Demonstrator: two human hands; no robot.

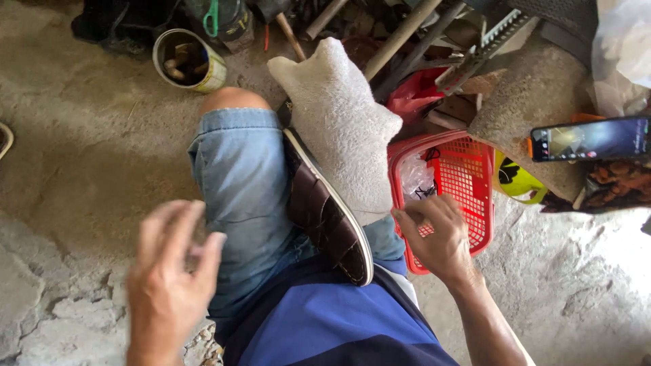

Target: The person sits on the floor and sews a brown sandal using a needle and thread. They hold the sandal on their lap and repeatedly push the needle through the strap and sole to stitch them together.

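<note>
The concrete floor (88, 135) fills the left and lower right of the frame, rough and cracked. Across the centre the person's lap in denim shorts (237, 183) carries a brown sandal (325, 217), sole edge up, lying diagonally and wedged against a pale, rough block (346, 129) that stands just above it. To the right of centre a red plastic basket (468, 169) sits on the floor with small dark bits and a clear bag inside. A phone (590, 139) rests at the right edge, and a tin can (188, 59) lies at upper left.

The right hand (437, 234) is at the basket's near rim, fingers curled as if pinching something small; what it grips cannot be made out. The left hand (169, 271), lower left, is blurred, open and empty.

The step looks like fetching a small part from the basket for the sandal; next would need the left hand steadying the sandal.
</note>
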